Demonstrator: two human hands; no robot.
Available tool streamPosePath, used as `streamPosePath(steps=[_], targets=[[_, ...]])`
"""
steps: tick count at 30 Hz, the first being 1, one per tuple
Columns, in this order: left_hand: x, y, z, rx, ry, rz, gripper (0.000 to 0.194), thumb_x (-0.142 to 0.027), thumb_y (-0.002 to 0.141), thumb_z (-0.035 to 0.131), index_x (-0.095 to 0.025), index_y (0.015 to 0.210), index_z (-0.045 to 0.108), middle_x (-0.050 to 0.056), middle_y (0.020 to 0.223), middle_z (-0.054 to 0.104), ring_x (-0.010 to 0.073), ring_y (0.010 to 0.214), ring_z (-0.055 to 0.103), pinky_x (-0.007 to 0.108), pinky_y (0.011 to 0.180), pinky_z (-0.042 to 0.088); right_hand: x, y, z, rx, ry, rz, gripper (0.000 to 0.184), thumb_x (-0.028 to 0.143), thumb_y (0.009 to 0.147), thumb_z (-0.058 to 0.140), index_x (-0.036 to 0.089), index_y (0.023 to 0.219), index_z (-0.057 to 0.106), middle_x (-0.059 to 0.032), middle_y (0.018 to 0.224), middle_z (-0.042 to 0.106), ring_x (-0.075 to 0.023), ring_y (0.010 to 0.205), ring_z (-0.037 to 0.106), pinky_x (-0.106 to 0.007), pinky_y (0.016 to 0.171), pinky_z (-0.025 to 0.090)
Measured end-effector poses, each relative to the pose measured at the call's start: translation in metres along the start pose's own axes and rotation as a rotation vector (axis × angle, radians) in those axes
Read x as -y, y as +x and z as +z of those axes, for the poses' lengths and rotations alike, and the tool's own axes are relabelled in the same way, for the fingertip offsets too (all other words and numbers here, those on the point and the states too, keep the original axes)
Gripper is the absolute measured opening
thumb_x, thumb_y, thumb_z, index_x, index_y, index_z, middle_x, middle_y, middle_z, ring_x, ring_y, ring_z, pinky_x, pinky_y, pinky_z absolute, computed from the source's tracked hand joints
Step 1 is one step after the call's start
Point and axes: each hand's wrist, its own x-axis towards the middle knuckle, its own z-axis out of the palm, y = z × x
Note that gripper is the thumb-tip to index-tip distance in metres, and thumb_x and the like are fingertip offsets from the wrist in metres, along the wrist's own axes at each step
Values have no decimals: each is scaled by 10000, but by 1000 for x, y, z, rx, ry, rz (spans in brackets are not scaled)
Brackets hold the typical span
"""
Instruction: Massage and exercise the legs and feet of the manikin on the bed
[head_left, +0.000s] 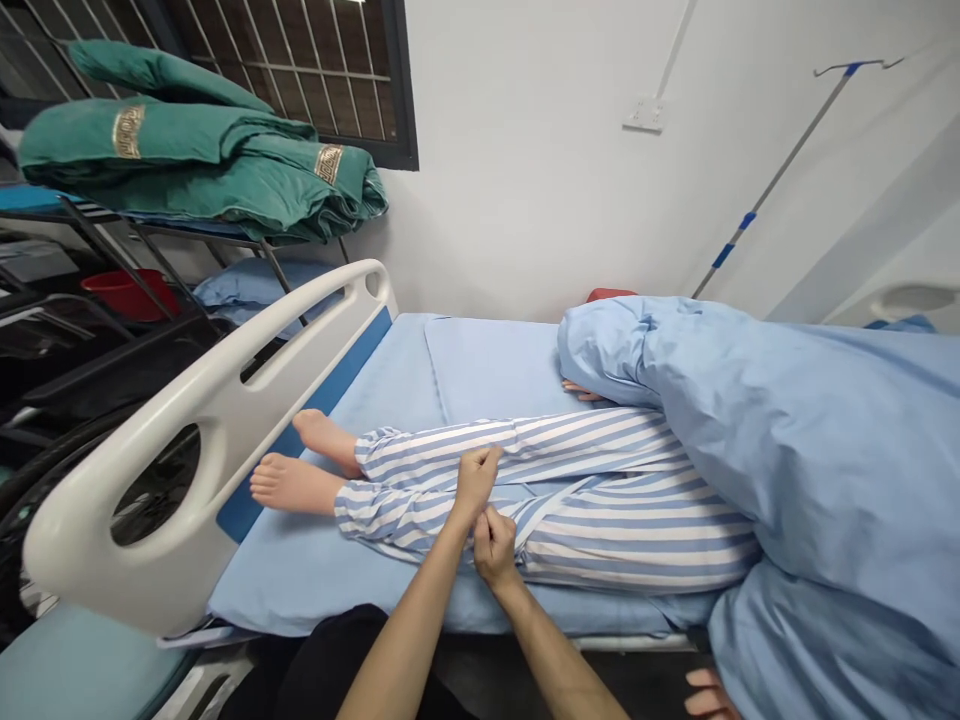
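A figure that looks like a patient manikin lies on the bed in blue-and-white striped trousers, its bare feet toward the footboard. My left hand is closed in a fist over the trouser legs near the knees; whatever its fingers hold is hidden. Just below it, almost touching, my right hand is closed with the thumb up. A narrow fold of striped cloth runs from its fingers up toward the gap between the legs, and I see it gripped there.
A blue quilt covers the figure's upper body. At left stands the bed's cream footboard. Folded green bedding lies on a rack behind it, near a red bucket. An IV pole rises at the right.
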Motion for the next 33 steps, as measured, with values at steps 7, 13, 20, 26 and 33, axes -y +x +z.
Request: streamPosePath(steps=[7, 13, 20, 26, 33], targets=[[36, -17, -2, 42, 113, -21, 492, -570, 750, 442, -218, 496, 209, -50, 500, 183, 83, 509, 209, 252, 501, 187, 10, 11, -24, 187, 132, 215, 388, 320, 881, 440, 217, 548, 270, 67, 470, 270, -83, 435, 296, -249, 466, 221], [28, -44, 4, -81, 308, 152, 447, -446, 809, 381, -201, 465, 233, -40, 452, 226, 88, 475, 246, 265, 525, 195, 40, 79, -73, 196, 178, 299, 434, 450, 887, 454, 219, 551, 305, 64, 516, 288, -88, 504, 300, -235, 499, 265], [32, -55, 9, -189, 418, 236, 463, -413, 824, 388, -196, 447, 229, -36, 424, 229, 91, 449, 229, 268, 526, 207, 14, 114, -72, 202, 84, 323, 433, 467, 872, 434, 229, 538, 294, 61, 511, 296, -102, 512, 313, -239, 520, 269], [37, -57, 9, -182, 406, 196, 461, -439, 832, 391, -198, 464, 252, -40, 441, 243, 92, 461, 251, 268, 533, 215, -26, 36, -59, 55, -352, 369, 376, 362, 936, 354, 231, 595, 448, 23, 480, 438, -140, 471, 374, -287, 529, 182], [-3, -30, 20, -104, 154, 88, 469, -490, 814, 436, -215, 494, 232, -48, 484, 222, 87, 496, 237, 257, 499, 238, -16, 20, -64, 46, -279, 282, 375, 331, 965, 330, 241, 611, 415, 31, 451, 428, -139, 425, 390, -300, 528, 196]])
